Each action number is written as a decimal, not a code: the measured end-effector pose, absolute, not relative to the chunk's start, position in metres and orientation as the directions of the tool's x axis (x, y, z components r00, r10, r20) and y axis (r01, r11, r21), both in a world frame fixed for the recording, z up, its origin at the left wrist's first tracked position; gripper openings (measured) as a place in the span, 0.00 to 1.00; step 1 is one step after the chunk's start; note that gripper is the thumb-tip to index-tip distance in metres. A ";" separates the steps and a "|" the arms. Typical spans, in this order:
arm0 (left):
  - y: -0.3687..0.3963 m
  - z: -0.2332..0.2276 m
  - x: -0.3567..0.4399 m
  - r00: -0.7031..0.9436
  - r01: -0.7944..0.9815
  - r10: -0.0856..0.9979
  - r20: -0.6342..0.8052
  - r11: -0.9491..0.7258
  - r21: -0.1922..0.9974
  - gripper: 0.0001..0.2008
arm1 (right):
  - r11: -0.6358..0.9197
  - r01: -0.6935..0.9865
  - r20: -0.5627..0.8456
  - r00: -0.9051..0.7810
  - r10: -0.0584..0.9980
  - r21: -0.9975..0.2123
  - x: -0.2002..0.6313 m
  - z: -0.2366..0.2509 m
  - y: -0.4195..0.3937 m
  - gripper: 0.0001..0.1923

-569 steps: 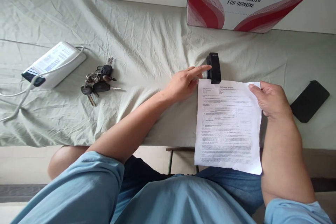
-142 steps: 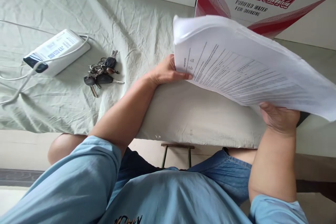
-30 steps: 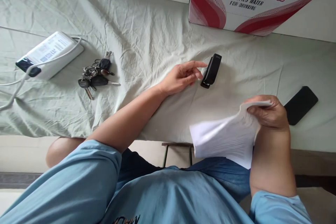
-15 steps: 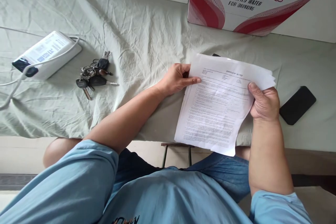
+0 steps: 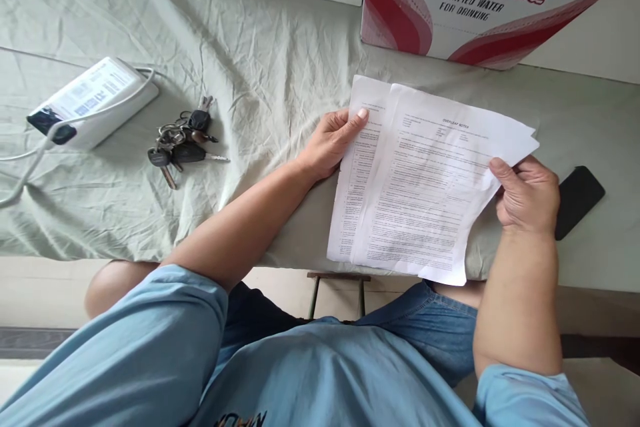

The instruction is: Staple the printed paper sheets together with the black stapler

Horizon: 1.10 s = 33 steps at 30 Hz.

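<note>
A stack of printed white paper sheets (image 5: 425, 180) is held over the near edge of a table covered with a pale green cloth (image 5: 260, 73). My left hand (image 5: 330, 140) grips the sheets' left edge, its thumb on the lower sheet. My right hand (image 5: 525, 197) pinches the right edge of the top sheets. The sheets are fanned apart, the bottom one sticking out to the left. The black stapler seen earlier is hidden behind the paper.
A bunch of keys (image 5: 183, 147) lies left of the paper. A white device with a cable (image 5: 90, 100) sits at far left. A black phone (image 5: 577, 200) lies by my right hand. A red and white carton (image 5: 475, 0) stands at the back.
My left hand left the black stapler and took the papers' left edge. My right hand raised the sheets flat over the table, and they have fanned apart, now covering the stapler.
</note>
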<state>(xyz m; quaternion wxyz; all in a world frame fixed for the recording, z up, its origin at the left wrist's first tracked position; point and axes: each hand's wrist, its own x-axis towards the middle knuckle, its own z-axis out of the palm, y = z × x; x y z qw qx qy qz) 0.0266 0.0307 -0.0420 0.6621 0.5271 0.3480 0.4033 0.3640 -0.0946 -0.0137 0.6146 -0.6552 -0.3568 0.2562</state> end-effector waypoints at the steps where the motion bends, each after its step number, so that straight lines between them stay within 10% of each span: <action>1: 0.031 -0.043 0.026 0.436 -0.167 0.899 -0.039 0.124 0.978 0.38 | 0.023 0.166 0.122 0.619 0.776 -0.986 0.367 -0.014 -0.095 0.26; 19: 0.028 -0.036 0.021 0.517 -0.044 0.854 -0.060 0.096 0.994 0.35 | -0.050 0.444 0.302 0.684 0.664 -0.895 0.367 -0.023 -0.089 0.20; 26: 0.027 -0.035 0.023 0.482 -0.059 0.874 -0.060 0.101 0.993 0.37 | 0.068 0.325 0.301 0.749 0.590 -0.943 0.379 -0.030 -0.088 0.20; 33: 0.028 -0.039 0.024 0.469 -0.035 0.880 -0.075 0.104 0.994 0.38 | 0.058 0.136 0.134 0.658 0.741 -0.989 0.346 -0.027 -0.087 0.27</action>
